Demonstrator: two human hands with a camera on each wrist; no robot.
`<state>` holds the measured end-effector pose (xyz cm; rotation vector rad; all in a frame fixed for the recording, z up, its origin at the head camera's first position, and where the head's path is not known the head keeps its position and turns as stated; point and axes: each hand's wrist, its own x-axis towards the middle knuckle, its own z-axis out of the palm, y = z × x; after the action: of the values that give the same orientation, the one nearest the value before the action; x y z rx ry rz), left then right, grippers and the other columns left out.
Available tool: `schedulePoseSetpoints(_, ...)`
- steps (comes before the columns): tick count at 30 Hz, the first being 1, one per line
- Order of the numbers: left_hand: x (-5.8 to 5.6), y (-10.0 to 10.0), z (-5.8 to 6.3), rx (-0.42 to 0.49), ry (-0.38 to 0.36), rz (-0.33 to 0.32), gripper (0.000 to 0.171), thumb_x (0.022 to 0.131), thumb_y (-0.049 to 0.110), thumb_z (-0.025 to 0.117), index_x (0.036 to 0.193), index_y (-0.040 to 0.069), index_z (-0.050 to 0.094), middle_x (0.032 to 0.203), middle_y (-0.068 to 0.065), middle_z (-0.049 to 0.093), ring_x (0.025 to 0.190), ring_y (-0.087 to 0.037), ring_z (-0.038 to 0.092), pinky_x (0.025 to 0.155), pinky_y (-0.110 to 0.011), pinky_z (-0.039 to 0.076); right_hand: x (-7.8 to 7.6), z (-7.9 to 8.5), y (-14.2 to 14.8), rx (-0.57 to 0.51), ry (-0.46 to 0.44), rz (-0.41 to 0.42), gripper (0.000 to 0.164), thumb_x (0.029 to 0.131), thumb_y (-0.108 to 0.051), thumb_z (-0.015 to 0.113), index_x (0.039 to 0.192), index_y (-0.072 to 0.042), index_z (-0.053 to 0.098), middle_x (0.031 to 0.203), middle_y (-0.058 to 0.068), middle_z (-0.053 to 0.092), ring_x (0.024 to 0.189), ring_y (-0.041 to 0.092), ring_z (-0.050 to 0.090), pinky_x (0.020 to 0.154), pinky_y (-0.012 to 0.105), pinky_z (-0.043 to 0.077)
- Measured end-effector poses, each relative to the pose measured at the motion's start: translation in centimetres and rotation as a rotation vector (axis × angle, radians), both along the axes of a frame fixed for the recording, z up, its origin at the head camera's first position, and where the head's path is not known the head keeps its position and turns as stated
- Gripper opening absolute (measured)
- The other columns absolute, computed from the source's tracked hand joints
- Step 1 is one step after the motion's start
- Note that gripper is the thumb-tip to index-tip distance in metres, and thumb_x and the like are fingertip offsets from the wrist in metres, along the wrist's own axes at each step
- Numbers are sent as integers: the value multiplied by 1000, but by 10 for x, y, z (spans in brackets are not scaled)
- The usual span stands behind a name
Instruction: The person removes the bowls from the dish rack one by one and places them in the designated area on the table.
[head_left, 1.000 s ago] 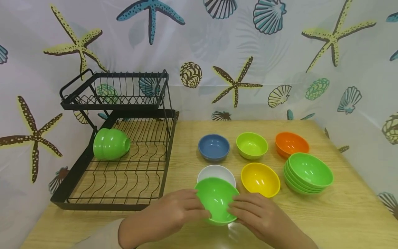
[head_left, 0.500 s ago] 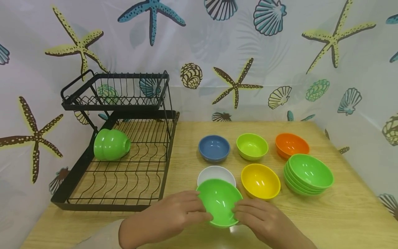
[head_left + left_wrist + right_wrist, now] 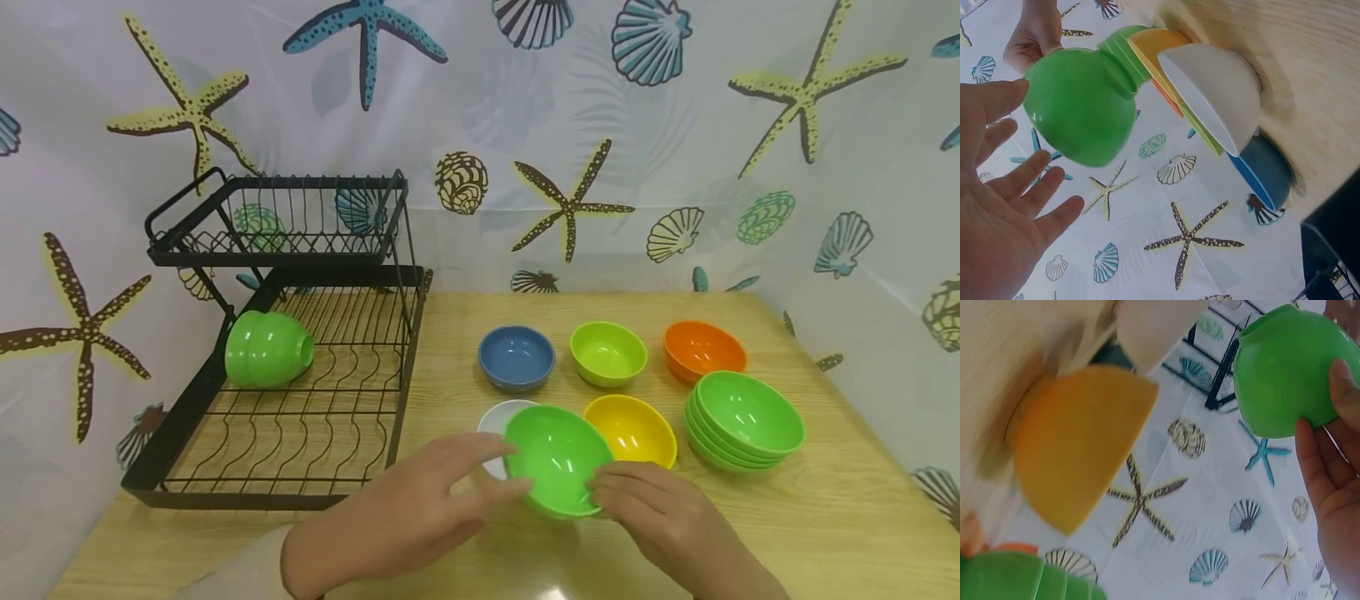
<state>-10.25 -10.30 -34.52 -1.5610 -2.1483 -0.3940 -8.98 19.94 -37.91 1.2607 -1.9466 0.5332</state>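
Note:
A green bowl point(image 3: 558, 462) is held tilted by its right side in my right hand point(image 3: 667, 512), in front of the white and yellow bowls. The right wrist view shows that thumb and fingers point(image 3: 1310, 456) pinching the bowl's edge. My left hand point(image 3: 427, 500) is at the bowl's left side, its fingers spread and not curled round it. In the left wrist view the thumb tip reaches the green bowl's rim, while the other fingers point(image 3: 1035, 194) stand apart from it. The white bowl point(image 3: 492, 421) is partly covered by the held bowl.
A black two-tier dish rack point(image 3: 397, 433) stands at left, with green bowls point(image 3: 270, 348) nested on their side in it. Blue point(image 3: 516, 358), lime point(image 3: 607, 354), orange point(image 3: 703, 350) and yellow point(image 3: 637, 433) bowls stand on the table, beside a stack of green bowls point(image 3: 750, 417).
The green bowl has moved right and slightly away from me with my right hand. My left hand, earlier gripping its left side, has loosened and spread its fingers.

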Motion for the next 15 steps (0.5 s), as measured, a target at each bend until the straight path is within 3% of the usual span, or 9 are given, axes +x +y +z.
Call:
schedulePoseSetpoints(6, -7, -12, 0, -13, -7, 85, 67, 79, 23, 78, 140, 19, 48, 141, -13, 44, 129, -26, 45, 106, -40, 43, -3, 3, 28, -83, -9, -172, 42, 103, -28, 44, 91, -1, 73, 92, 9, 72, 91, 19, 64, 101, 13, 40)
schedulePoseSetpoints(11, -15, -24, -2, -2, -28, 129, 68, 79, 20, 78, 140, 16, 48, 140, -14, 46, 127, -29, 47, 104, -45, 45, -4, 6, 48, -223, -4, -307, 44, 99, -34, 51, 87, 2, 72, 85, 15, 71, 104, 0, 60, 95, 8, 42)
schedulePoseSetpoints(15, -21, -37, -2, -53, -80, 224, 70, 82, 21, 76, 143, 18, 44, 141, -13, 45, 128, -28, 46, 105, -45, 43, -5, 5, 66, -286, 0, -457, 48, 97, -40, 53, 87, 4, 72, 84, 16, 70, 107, -9, 53, 95, 5, 39)
